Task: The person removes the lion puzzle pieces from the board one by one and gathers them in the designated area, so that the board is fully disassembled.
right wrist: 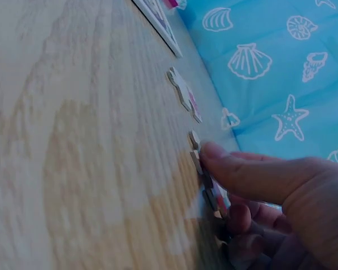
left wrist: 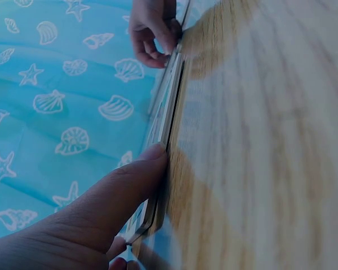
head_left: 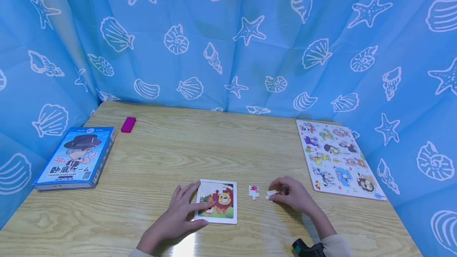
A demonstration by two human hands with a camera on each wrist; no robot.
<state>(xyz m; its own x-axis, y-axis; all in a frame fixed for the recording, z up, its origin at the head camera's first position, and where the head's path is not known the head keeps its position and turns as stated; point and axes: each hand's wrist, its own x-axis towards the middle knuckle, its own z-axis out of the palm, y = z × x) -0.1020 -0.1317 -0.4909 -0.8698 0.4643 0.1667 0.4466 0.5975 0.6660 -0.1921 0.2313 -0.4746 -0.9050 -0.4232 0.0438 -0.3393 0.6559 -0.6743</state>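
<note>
A small white-framed jigsaw puzzle [head_left: 235, 205] with a lion picture lies on the table, and a blank white area shows in its upper part. My left hand [head_left: 180, 211] rests on its left side with fingers spread; in the left wrist view the thumb [left wrist: 124, 183] touches the frame's edge. Right of the frame, my right hand [head_left: 290, 196] pinches a white puzzle piece [head_left: 270, 194] between thumb and fingers, low over the table. In the right wrist view the fingers hide part of that piece [right wrist: 195, 139]. Between frame and right hand lies a loose puzzle piece [head_left: 254, 191] with a pink patch.
At the left stands a blue game box [head_left: 76, 158], with a small magenta block [head_left: 128, 124] beyond it. An animal puzzle board [head_left: 337, 158] lies at the right of the wooden table [head_left: 200, 138]. A blue shell-print curtain [head_left: 214, 23] hangs behind and along both sides.
</note>
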